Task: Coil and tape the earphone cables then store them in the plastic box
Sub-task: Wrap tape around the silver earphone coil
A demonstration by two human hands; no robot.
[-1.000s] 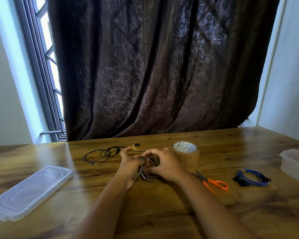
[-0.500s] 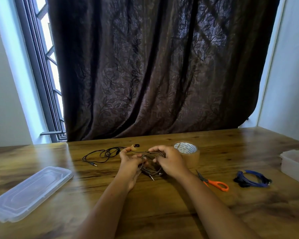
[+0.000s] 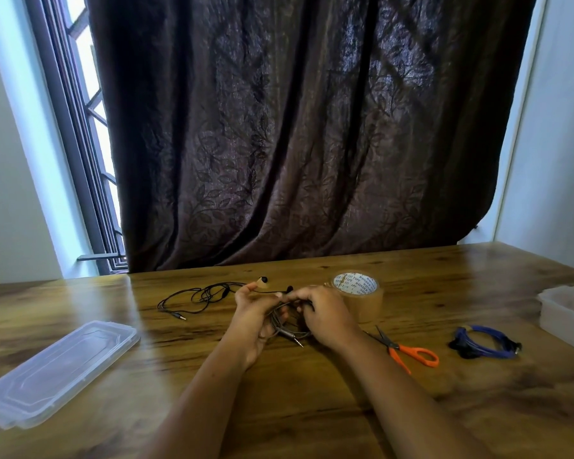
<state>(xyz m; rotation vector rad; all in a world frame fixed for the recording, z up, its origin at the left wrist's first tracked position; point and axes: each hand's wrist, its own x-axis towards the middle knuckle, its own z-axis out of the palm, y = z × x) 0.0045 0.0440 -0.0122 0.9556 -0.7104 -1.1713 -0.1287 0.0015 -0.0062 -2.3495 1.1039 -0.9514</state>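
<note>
Between the two hands sits a grey earphone cable (image 3: 284, 331) gathered into loose loops, its plug pointing back toward the wrists. The left hand (image 3: 252, 321) curls its fingers around the loops, and the right hand (image 3: 325, 318) pinches the strands near the top. Just beyond the left hand lies a black earphone (image 3: 206, 294), uncoiled on the wooden table (image 3: 312, 409). A tape roll (image 3: 362, 296) stands just behind the right hand. Orange scissors (image 3: 411, 352) lie beside the right wrist, with a blue coiled cable (image 3: 484, 342) farther right and the plastic box (image 3: 567, 313) beyond it. Its lid (image 3: 57, 372) lies well left of the left forearm.
</note>
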